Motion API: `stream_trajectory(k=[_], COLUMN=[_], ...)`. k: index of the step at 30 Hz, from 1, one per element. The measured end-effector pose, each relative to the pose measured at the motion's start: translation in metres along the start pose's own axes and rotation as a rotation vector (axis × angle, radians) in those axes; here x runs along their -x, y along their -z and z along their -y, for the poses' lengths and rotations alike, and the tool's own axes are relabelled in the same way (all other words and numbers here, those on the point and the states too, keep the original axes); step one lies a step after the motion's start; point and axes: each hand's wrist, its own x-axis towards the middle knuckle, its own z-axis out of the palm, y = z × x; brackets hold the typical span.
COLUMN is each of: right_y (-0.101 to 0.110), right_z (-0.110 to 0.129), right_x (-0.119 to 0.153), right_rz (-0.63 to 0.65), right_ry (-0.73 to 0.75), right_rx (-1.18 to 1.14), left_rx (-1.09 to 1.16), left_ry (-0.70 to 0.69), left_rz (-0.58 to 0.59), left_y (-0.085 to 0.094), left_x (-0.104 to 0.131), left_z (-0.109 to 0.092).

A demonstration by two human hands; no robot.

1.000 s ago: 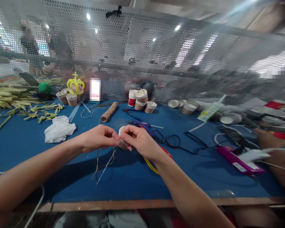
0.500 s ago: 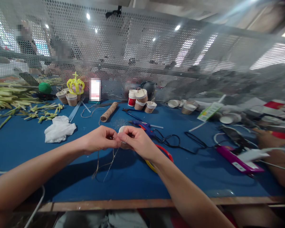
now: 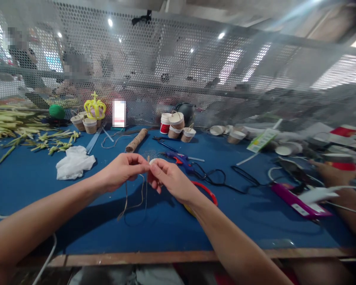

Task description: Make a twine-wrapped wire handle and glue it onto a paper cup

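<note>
- Here's the left hand (image 3: 123,172), thumb and forefinger pinched together beside the small cup (image 3: 156,161), apparently on a fine strand; its grip point is too small to tell for certain.
- The right hand (image 3: 172,180) curls round the cup, thumb near the white rim and fingers partly closed below; that looks like a steadying hold, leaving the left fingertips free for fine work.
- Both hands meet over the middle of the counter (image 3: 106,235), cup raised between them, and loose twine (image 3: 142,198) dangles underneath, probably clear of the fingers by design.
- Just behind, the twine roll (image 3: 137,139) lies on its side, handy for the left hand, I'd judge.
- Glue gun (image 3: 182,159) beyond the right hand, its dark cable trailing right, away from the grip.
- Red-and-yellow-handled tool (image 3: 209,192) sits partly under the right wrist, within easy reach.
- Crumpled white cloth (image 3: 75,163) lies off left, out of the hands' way.
- Stacked cups (image 3: 176,126) stand at the back by the mesh (image 3: 154,59), leaving working room in front.
</note>
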Motion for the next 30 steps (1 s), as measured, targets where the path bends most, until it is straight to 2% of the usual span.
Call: stream_trajectory(k=[3,7,15,21,25,30], right_y=[-0.004,-0.008,-0.009,-0.009,-0.008,-0.009], right_z=[0.0,0.002,0.004,0.002,0.003,0.003], right_x=[0.001,0.002,0.004,0.004,0.003,0.003], right_rz=[0.031,-0.011,-0.023,-0.043,-0.037,-0.037], right_ry=[-0.022,0.014,0.037,0.042,0.046,0.046], right_rx=[-0.025,-0.062,-0.018,-0.015,-0.013,-0.005], left_rx=[0.102,0.181,0.193,0.14,0.127,0.169], left_ry=[-0.03,-0.042,-0.051,-0.064,-0.016,0.008], left_rz=[-0.039,-0.066,-0.118,-0.056,0.013,0.016], left_y=[0.001,-0.001,-0.007,0.0,0.006,0.005], left_x=[-0.002,-0.001,0.001,-0.001,-0.001,0.0], left_z=[0.001,0.002,0.0,-0.001,-0.005,-0.005])
